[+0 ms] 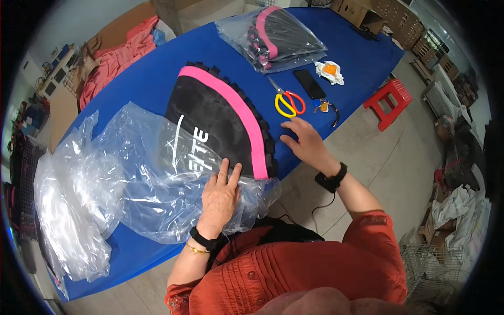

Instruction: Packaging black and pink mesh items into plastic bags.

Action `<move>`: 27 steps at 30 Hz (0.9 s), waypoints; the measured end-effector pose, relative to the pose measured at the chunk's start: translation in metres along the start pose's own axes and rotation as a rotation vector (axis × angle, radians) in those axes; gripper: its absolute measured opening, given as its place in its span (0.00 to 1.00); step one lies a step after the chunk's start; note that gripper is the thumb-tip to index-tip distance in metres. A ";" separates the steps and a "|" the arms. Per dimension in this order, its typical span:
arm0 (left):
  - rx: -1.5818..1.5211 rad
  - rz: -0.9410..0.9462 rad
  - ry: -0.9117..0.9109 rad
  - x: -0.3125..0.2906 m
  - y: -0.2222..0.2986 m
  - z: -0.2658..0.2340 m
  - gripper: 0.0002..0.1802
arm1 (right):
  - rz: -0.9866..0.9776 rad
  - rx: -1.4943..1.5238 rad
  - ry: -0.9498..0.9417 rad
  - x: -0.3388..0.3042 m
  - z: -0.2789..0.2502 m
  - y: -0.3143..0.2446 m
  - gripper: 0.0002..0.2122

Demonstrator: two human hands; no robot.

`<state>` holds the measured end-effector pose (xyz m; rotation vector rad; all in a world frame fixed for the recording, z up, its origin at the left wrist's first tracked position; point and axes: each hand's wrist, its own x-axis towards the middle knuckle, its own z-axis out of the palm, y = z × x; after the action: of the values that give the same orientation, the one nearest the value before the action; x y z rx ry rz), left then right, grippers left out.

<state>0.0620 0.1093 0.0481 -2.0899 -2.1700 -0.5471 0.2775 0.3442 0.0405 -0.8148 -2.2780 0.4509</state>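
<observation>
A black, fan-shaped folded fabric piece [210, 113] with a pink band and a ruffled black edge lies on the blue table. White lettering marks its lower part, where a clear plastic bag [152, 157] covers it. My left hand [220, 194] rests flat on the bag and the fabric's near edge, fingers stretched out. Beside the pink band, my right hand [307, 144] hovers near the table's edge, fingers apart and nothing in them. Just beyond its fingertips are scissors [286, 101] with one red and one yellow handle.
A second pink-and-black piece lies bagged in clear plastic [283, 39] at the far end. Nearby are a black phone [309, 84], keys [324, 106] and an orange item on white wrapping [329, 70]. Crumpled plastic bags [79, 205] pile up left. A red stool [388, 102] stands right.
</observation>
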 end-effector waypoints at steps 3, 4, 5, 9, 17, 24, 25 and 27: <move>-0.001 0.002 -0.006 0.000 0.001 0.000 0.35 | -0.102 -0.269 -0.087 0.022 -0.006 0.024 0.20; -0.001 -0.005 -0.018 0.000 0.001 -0.001 0.35 | -0.050 -0.347 -0.186 0.027 -0.007 0.026 0.21; 0.000 -0.014 -0.030 0.001 0.002 -0.002 0.35 | 0.001 -0.422 -0.284 0.035 -0.008 0.029 0.23; 0.024 -0.033 -0.065 0.001 0.004 0.001 0.35 | 0.050 -0.394 -0.346 0.058 0.000 0.064 0.23; 0.025 -0.054 -0.086 0.004 0.006 0.001 0.36 | 0.040 -0.436 -0.420 0.071 -0.007 0.098 0.21; 0.042 -0.089 -0.099 0.000 0.010 -0.001 0.36 | -0.106 -0.610 -0.287 0.069 -0.010 0.135 0.21; 0.023 -0.079 -0.092 0.001 0.011 -0.001 0.36 | -0.114 -0.611 -0.268 0.068 -0.014 0.142 0.21; -0.028 -0.074 -0.069 0.003 0.012 -0.004 0.38 | -0.065 -0.588 -0.288 0.071 -0.017 0.153 0.20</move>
<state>0.0733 0.1105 0.0553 -2.0796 -2.2988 -0.5217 0.3138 0.5064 0.0082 -0.9991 -2.7449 -0.1622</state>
